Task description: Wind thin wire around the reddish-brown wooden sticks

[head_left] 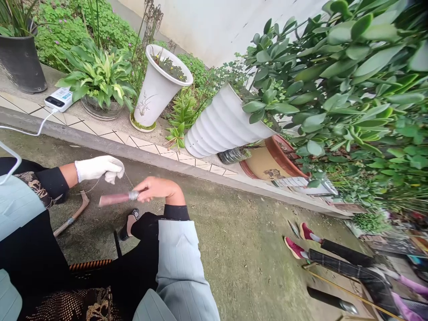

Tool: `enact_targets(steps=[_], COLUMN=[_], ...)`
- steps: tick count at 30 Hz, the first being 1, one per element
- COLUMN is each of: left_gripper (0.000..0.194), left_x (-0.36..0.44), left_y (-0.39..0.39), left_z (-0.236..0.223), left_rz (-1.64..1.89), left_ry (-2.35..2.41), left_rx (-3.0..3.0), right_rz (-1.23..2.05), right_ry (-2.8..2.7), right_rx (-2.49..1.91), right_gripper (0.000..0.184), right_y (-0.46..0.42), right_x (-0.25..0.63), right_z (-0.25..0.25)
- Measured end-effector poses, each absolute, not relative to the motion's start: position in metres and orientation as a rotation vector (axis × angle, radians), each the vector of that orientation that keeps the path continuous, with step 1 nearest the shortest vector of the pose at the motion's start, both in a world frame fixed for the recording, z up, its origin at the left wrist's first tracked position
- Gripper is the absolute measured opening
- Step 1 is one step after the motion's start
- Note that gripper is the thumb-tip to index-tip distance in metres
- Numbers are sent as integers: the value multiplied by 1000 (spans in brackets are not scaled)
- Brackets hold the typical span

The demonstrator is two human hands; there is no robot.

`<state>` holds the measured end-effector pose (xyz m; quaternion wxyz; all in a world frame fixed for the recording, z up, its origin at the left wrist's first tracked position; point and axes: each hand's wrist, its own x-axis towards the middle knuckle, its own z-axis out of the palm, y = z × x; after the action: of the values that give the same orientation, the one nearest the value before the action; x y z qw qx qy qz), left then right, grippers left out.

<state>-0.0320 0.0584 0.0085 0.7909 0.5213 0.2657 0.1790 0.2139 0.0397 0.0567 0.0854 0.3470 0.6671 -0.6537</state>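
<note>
My left hand [102, 168], in a white glove, is closed with a thin wire or string [128, 179] at its fingers. That strand loops toward my right hand [155, 188], which is bare and closed round one end of a reddish-brown stick-like handle [115, 199]. Silvery wrapping [133, 195] circles the handle beside my fingers. The handle points left, below the gloved hand, and its far end is a little blurred. Beneath my left hand, a hooked wooden stick [74, 215] lies on the ground, with a band wound round its middle.
Ahead runs a tiled ledge [96, 128] bearing a white flowerpot [150, 96], a ribbed white planter [224, 125], a brown pot [264, 160] and a white device [60, 99] with a cable. Another person's red shoes [294, 247] and legs are at right, near a dark cylinder [329, 299].
</note>
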Motion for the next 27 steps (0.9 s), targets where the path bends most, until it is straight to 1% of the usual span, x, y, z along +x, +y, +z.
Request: enact_targets(steps=[2,5,8,11,14,17,21,24,27], left_gripper=[20,23,30,40,38,35,35,29,25], left_x=[-32,-31,-31,-32,-33,-32,-31,-32,-32], left_y=[58,54,52,53,54,54,51,48,46], left_z=[8,8,7,5,3,4,5,6,6], left_rz=[363,393,476,481,493,523,533,533,481], left_ry=[524,414,338,285,265,245,218,247,287], left_rx=[1095,1022,965,947,937,900,839,863,890], right_rz=[-2311,-2688,-2959,-3127,-3190,-3173,-3183,-3187,-3128], right_ry=[2151,2210,2099,2021,1975,1970,1988,2012,2007], right_rx=[1169,1413,1493,1617,1742,1810,1762,1692,1740], right_gripper=[30,34,38,36,33,34,36,35,35], right_y=[39,39,40,42,45,46,45,44,44], right_x=[218,213,199,190,191,195,197,196,195], right_z=[61,59,50,46,46,48,46,45,45])
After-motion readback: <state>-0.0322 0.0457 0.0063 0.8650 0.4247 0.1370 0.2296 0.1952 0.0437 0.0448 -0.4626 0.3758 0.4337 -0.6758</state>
